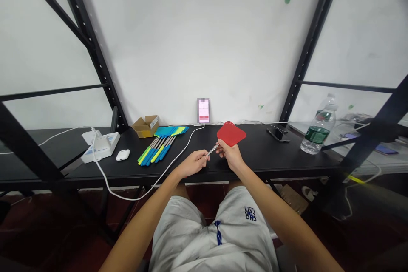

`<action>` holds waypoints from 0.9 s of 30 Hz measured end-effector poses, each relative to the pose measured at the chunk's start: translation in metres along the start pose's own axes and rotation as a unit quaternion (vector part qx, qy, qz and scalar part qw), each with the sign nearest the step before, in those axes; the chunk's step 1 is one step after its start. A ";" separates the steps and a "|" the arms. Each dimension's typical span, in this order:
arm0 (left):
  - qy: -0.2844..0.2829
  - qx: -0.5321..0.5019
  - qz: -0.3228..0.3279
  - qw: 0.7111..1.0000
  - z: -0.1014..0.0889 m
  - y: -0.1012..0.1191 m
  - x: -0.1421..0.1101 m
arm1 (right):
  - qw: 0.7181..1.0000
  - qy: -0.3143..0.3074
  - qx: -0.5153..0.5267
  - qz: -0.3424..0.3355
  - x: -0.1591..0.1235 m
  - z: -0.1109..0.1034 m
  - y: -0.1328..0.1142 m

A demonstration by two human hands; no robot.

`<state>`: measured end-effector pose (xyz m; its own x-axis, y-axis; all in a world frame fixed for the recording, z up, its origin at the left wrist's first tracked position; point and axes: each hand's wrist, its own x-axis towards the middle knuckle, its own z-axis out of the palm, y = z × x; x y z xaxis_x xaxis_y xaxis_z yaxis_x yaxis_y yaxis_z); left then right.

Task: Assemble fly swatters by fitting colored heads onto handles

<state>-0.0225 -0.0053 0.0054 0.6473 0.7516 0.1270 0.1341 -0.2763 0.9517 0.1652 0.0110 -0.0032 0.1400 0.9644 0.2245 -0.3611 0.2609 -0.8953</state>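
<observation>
I hold a red fly swatter over the black table. My right hand is closed on its neck, just under the flat red head. My left hand pinches the lower end of its thin metal rod. To the left, several more swatters lie in a row on the table, with blue, green and yellow heads and handles.
A lit phone leans on the wall, its white cable running left to a power strip. A white earbud case, small cardboard box, dark phone and water bottle stand on the table. Black rack posts flank it.
</observation>
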 end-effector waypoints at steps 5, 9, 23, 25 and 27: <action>0.005 -0.007 -0.006 1.000 0.001 0.000 0.001 | 1.000 0.002 -0.006 -0.011 0.000 0.002 0.003; -0.003 -0.010 -0.014 1.000 0.000 0.002 0.001 | 1.000 -0.003 0.000 -0.018 0.001 0.000 0.006; -0.001 0.058 -0.014 0.998 0.000 0.010 -0.004 | 1.000 0.005 0.023 -0.015 -0.003 0.006 0.004; 0.019 0.112 0.000 0.994 0.000 0.013 -0.005 | 1.000 0.009 0.024 -0.017 0.001 0.003 0.004; 0.040 0.186 0.027 0.981 0.001 0.015 -0.006 | 0.999 0.015 0.031 -0.025 0.005 -0.002 0.001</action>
<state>-0.0242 -0.0147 0.0190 0.6027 0.7697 0.2105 0.3755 -0.5064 0.7763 0.1676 0.0164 -0.0041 0.1868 0.9486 0.2553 -0.4091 0.3114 -0.8577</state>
